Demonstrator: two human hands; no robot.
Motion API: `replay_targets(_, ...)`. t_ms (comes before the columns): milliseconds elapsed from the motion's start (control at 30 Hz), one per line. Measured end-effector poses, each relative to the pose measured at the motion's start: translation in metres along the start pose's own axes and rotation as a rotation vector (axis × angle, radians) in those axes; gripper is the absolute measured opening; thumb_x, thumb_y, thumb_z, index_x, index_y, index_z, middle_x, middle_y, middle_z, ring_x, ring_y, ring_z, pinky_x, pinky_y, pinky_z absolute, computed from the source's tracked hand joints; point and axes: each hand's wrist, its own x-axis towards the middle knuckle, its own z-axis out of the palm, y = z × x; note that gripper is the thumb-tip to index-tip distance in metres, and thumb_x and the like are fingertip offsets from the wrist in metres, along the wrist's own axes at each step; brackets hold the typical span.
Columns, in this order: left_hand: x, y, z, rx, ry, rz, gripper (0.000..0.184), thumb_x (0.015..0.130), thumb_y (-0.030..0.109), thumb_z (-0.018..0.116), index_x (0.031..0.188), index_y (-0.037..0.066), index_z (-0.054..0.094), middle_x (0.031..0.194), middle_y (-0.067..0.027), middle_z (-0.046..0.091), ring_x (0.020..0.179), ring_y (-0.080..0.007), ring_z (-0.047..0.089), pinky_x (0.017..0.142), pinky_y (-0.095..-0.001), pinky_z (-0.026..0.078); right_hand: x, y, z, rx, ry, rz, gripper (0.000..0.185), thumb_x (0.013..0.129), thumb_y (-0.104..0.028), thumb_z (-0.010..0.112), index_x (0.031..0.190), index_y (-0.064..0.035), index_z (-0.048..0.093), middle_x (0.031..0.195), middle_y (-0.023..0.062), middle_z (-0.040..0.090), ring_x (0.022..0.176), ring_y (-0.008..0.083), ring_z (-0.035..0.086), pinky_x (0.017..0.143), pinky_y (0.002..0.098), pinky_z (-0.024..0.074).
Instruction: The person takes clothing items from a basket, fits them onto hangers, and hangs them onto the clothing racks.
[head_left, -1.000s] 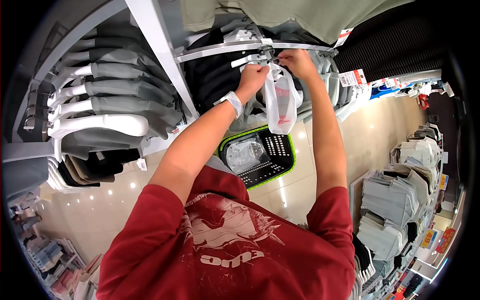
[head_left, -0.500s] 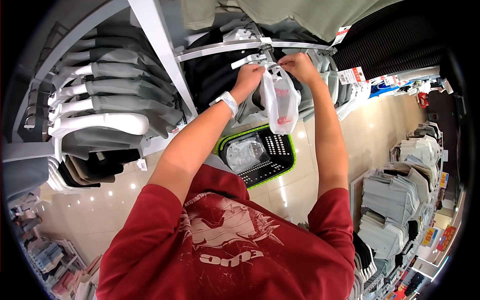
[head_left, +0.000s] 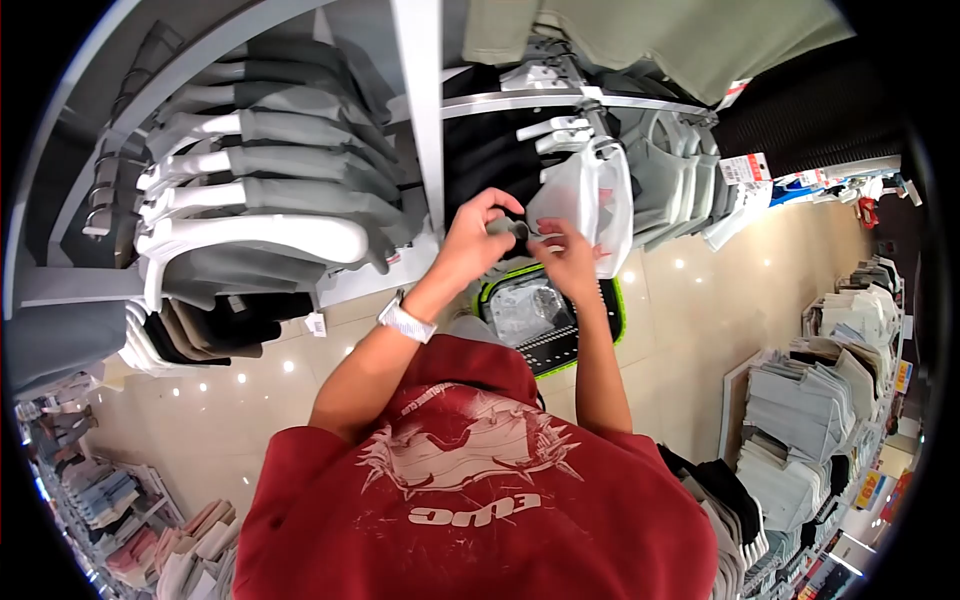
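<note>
In front of the rack, my left hand (head_left: 468,240) is closed around a small dark grey roll (head_left: 512,231) with a round dark end facing right. Beside that end is my right hand (head_left: 568,258), its fingers bent and apart; whether they touch the roll I cannot tell. A white translucent plastic bag (head_left: 612,205) with red print hangs from the rail, just behind my right hand. Below the hands stands a black shopping basket (head_left: 550,355) with a green rim. Clear plastic packaging (head_left: 522,308) lies in it.
Grey garments (head_left: 300,175) on white hangers fill the rack at left, beside a white upright post (head_left: 420,110). Overhead hangs an olive garment (head_left: 680,40). More grey clothes (head_left: 680,185) hang right of the bag. Folded light clothes (head_left: 795,400) line a display across the tiled floor (head_left: 690,320).
Both hands have left the plastic bag's top and come down and closer to my body. The bag now hangs by itself on the rail. The dark roll shows in my left hand.
</note>
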Motion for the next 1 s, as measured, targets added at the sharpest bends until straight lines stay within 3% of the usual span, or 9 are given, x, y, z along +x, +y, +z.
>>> replay_targets(100, -0.043, 0.007, -0.016, -0.003, -0.110, 0.138, 0.040, 0.065, -0.014, 0.047, 0.101, 0.002, 0.052, 0.098, -0.0020, 0.056, 0.099, -0.0105, 0.054, 0.077, -0.0214, 0.043, -0.010, 0.035, 0.062, -0.183, 0.043, -0.095, 0.043, 0.066, -0.011, 0.074, 0.107, -0.0065, 0.062, 0.086, 0.0149, 0.067, 0.081, 0.0332, 0.064, 0.076, 0.0384, 0.0501)
replay_targets(233, -0.103, 0.011, -0.059, -0.075, -0.174, -0.020, 0.041, 0.065, -0.015, 0.045, 0.102, 0.002, 0.053, 0.104, -0.0030, 0.054, 0.106, -0.0115, 0.051, 0.087, -0.0221, 0.040, -0.001, 0.061, 0.095, -0.126, -0.124, -0.097, 0.040, 0.065, 0.002, 0.060, 0.104, -0.0046, 0.062, 0.088, 0.0170, 0.067, 0.084, 0.0314, 0.065, 0.077, 0.0372, 0.0502)
replay_targets(300, -0.130, 0.002, -0.087, -0.023, -0.030, 0.029, 0.043, 0.067, -0.013, 0.048, 0.106, 0.004, 0.052, 0.089, -0.0012, 0.056, 0.088, -0.0096, 0.055, 0.075, -0.0223, 0.042, -0.002, 0.041, 0.083, -0.025, -0.045, -0.066, 0.033, 0.065, 0.007, 0.051, 0.095, -0.0010, 0.063, 0.087, 0.0171, 0.067, 0.088, 0.0300, 0.064, 0.079, 0.0341, 0.0480)
replay_targets(400, -0.169, 0.007, -0.124, 0.612, 0.219, -0.125, 0.043, 0.067, -0.007, 0.055, 0.108, 0.006, 0.054, 0.062, -0.0068, 0.043, 0.060, -0.0168, 0.049, 0.056, -0.0323, 0.040, -0.022, -0.043, 0.065, -0.109, -0.198, -0.093, 0.031, 0.062, 0.007, 0.046, 0.087, 0.0002, 0.063, 0.082, 0.0161, 0.065, 0.082, 0.0309, 0.063, 0.074, 0.0348, 0.0470)
replay_targets(500, -0.198, -0.024, -0.173, 0.873, 0.525, -0.046, 0.039, 0.066, -0.003, 0.056, 0.105, 0.005, 0.057, 0.069, -0.0136, 0.052, 0.057, -0.0304, 0.052, 0.059, -0.0401, 0.044, -0.042, -0.095, 0.073, -0.117, -0.433, -0.049, 0.027, 0.062, 0.006, 0.045, 0.080, 0.0007, 0.063, 0.075, 0.0178, 0.062, 0.071, 0.0330, 0.060, 0.065, 0.0352, 0.0459)
replay_targets(567, -0.213, -0.016, -0.198, 0.976, 0.654, 0.006, 0.036, 0.064, -0.004, 0.055, 0.098, 0.004, 0.061, 0.073, -0.0155, 0.053, 0.060, -0.0311, 0.054, 0.059, -0.0412, 0.044, -0.050, -0.104, 0.087, -0.111, -0.339, -0.141, 0.025, 0.061, 0.007, 0.046, 0.079, 0.0012, 0.063, 0.072, 0.0171, 0.061, 0.066, 0.0324, 0.059, 0.062, 0.0337, 0.0452)
replay_targets(800, -0.234, -0.005, -0.256, 0.712, 0.427, -0.094, 0.022, 0.071, 0.002, 0.046, 0.085, -0.007, 0.060, 0.067, -0.0225, 0.056, 0.061, -0.0297, 0.057, 0.061, -0.0342, 0.044, -0.047, -0.144, 0.114, -0.213, -0.299, -0.214, 0.019, 0.058, 0.001, 0.050, 0.073, 0.0036, 0.062, 0.061, 0.0202, 0.054, 0.055, 0.0314, 0.055, 0.054, 0.0354, 0.0419)
replay_targets(833, -0.232, -0.015, -0.259, 0.782, 0.517, 0.101, 0.021, 0.070, 0.001, 0.046, 0.083, -0.008, 0.059, 0.063, -0.0201, 0.052, 0.058, -0.0281, 0.054, 0.059, -0.0329, 0.042, -0.044, -0.148, 0.114, -0.186, -0.359, -0.176, 0.017, 0.058, 0.000, 0.051, 0.071, 0.0043, 0.060, 0.058, 0.0204, 0.050, 0.051, 0.0303, 0.052, 0.052, 0.0354, 0.0407)
replay_targets(1000, -0.238, 0.018, -0.282, 0.584, 0.143, -0.180, 0.022, 0.073, 0.002, 0.049, 0.089, -0.004, 0.063, 0.081, -0.0159, 0.059, 0.083, -0.0238, 0.057, 0.077, -0.0298, 0.043, -0.036, -0.163, 0.115, -0.186, -0.609, -0.154, 0.015, 0.062, -0.006, 0.054, 0.069, 0.0060, 0.057, 0.052, 0.0160, 0.038, 0.046, 0.0200, 0.039, 0.047, 0.0328, 0.0337)
